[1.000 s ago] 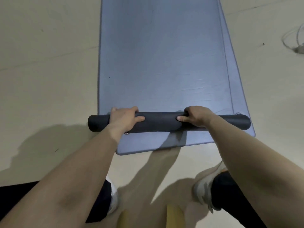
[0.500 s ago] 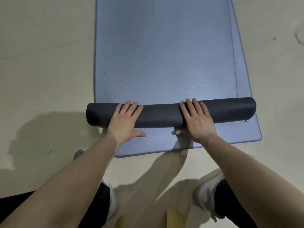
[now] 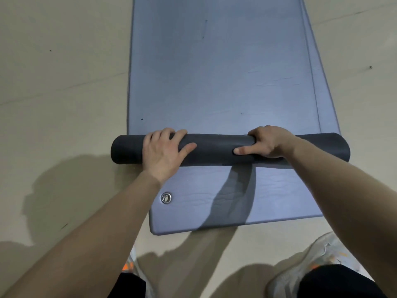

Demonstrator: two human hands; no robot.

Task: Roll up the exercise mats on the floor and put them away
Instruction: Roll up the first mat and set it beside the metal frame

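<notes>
A blue exercise mat [image 3: 214, 72] lies flat on the floor and stretches away from me. Its near end is wound into a dark grey roll [image 3: 214, 151] that lies across the mat. My left hand [image 3: 163, 153] curls over the left part of the roll, with the thumb on the near side. On the right part sits my right hand [image 3: 266, 143], fingers hooked over the top and thumb pressed into the roll. A second blue mat [image 3: 204, 201] lies underneath, its near end bare, with a metal eyelet [image 3: 166, 198] at its left corner.
Beige floor [image 3: 64, 104] surrounds the mats on both sides. My two shoes, the left [image 3: 131, 265] and the right [image 3: 318, 261], stand just behind the lower mat's near edge. The right edge of the lower mat sticks out beside the upper one.
The roll has travelled farther up the mat and uncovered more of the lower mat and its eyelet. My hands went from flat palms on the roll to curled grips over it.
</notes>
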